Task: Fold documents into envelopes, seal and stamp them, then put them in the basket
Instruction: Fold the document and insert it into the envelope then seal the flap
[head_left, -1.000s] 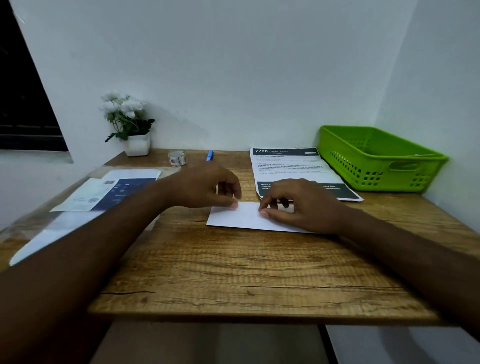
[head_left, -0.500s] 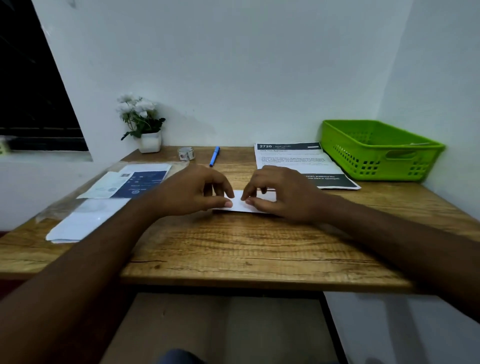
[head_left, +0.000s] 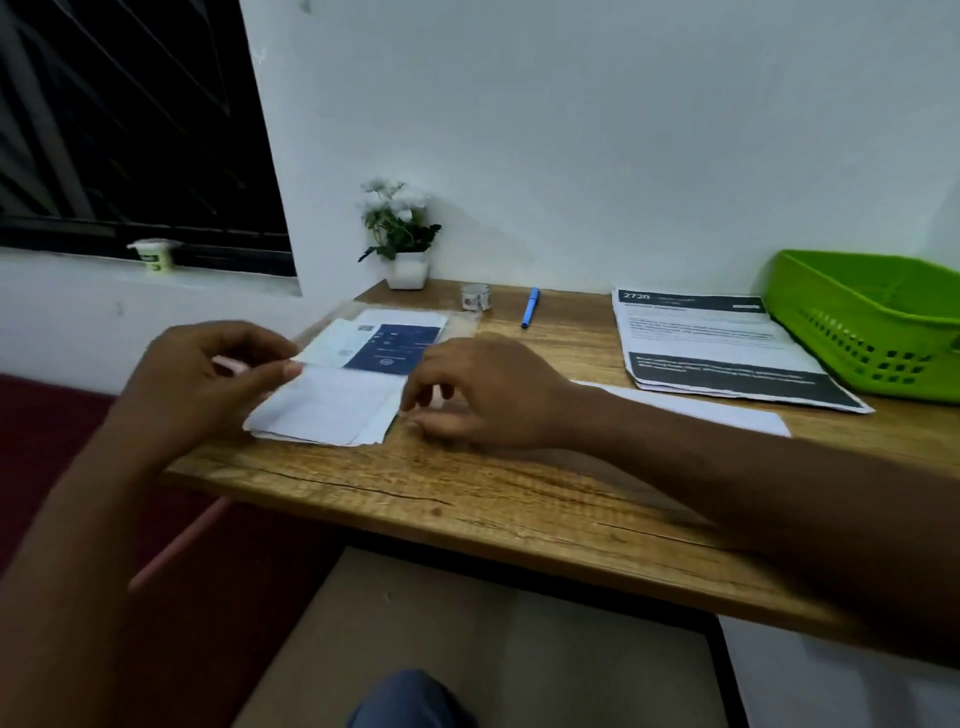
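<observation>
The left hand (head_left: 208, 379) pinches the far edge of the top envelope (head_left: 332, 400) on the stack (head_left: 311, 434) at the counter's (head_left: 467, 488) left end — light, limp, slippery paper, best lifted by an edge — while the right hand (head_left: 483, 395) curls beside it, grip too blurred to tell.

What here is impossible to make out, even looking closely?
All in the head view:
- Left hand: motion blur hides whether it pinches anything above the envelopes.
- Right hand: fingertips blurred, so its grip is unclear.
- Folded sheet: near edge hidden under the right forearm.
- Basket: cut off by the right edge of the picture.
- Documents: print too small and soft to read.
</observation>
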